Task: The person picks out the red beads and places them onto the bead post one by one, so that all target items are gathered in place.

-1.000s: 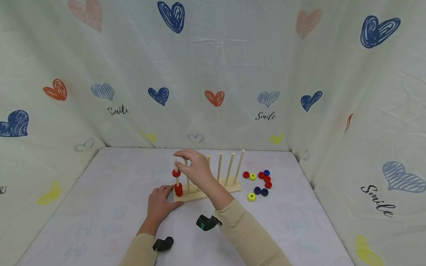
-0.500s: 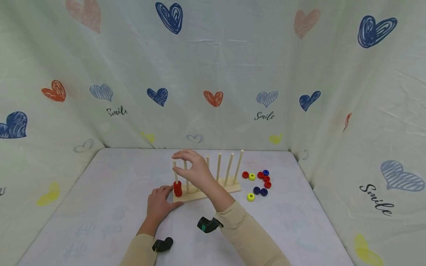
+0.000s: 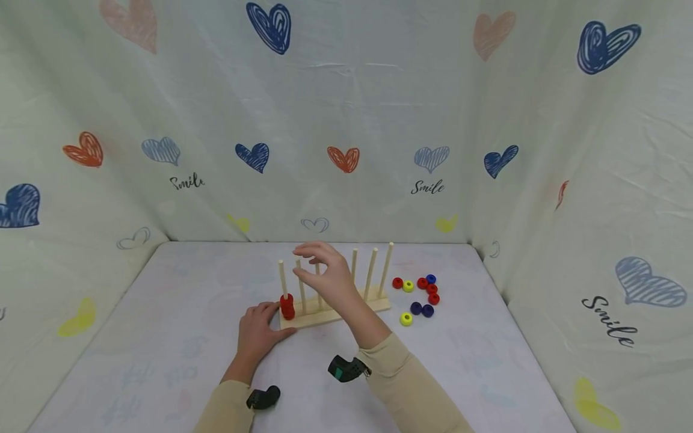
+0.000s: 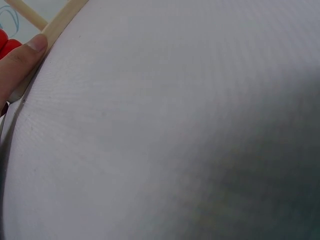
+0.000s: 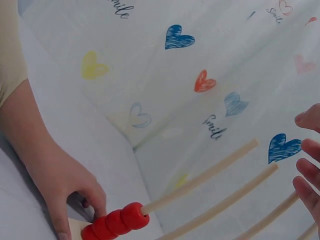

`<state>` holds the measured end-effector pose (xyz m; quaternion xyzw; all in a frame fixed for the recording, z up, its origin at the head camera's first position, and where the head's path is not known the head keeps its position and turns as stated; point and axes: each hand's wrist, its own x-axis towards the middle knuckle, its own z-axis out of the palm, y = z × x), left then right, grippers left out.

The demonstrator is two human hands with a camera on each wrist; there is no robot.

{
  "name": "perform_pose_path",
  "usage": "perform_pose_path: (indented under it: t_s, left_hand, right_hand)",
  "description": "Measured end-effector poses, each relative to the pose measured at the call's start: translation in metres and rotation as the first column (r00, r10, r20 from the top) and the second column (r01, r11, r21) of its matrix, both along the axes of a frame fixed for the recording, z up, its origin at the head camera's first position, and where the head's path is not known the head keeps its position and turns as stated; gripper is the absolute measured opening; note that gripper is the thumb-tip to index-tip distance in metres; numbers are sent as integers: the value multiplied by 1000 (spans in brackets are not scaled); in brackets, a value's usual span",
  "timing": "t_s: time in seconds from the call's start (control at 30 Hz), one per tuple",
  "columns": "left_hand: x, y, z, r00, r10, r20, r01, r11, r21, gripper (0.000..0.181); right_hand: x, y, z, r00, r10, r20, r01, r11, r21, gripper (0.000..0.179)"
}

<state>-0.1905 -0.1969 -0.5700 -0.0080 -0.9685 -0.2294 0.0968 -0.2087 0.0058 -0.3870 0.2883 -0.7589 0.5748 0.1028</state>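
Beads, all red, sit stacked at the foot of the left end post, which likely keeps them from rolling. The wooden stand is toward the far edge of the table, about midway between its far corners. The left hand grips the stand's left end between thumb and fingers, likely so it won't slip. The right hand is by the other posts, thumb and fingers well apart, holding nothing. Loose beads, red, yellow and blue, lie between the stand and the table's right edge.
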Motion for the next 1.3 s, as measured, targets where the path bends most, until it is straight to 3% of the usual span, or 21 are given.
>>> perform_pose_path:
  t_s: [0.3,0.47,0.7,1.07,1.3]
  left_hand:
    - [-1,-3,-5,999,-6,-36,5,1000,-2,79]
    - [-1,-3,-4,1000,-10,-29,10,1000,-3,79]
    - [-2,-2,-3,1000,-5,-10,5,1000,3,79]
    - [-1,-1,-4,1000,-7,-10,8,1000,12,79]
    - [-1,-1,-4,1000,-11,-18,11,1000,12,79]
  right_hand:
    - [-1,14,-10,997,-63,-33,60,995,-77,28]
    - [-3,20,-18,997,-77,1,77,989,-129,27]
    - [20,30,4,994,-106,24,108,978,-177,21]
    - [18,48,-15,973,-201,110,220,954,-204,23]
    - [15,56,-26,963,-247,105,264,945,-192,20]
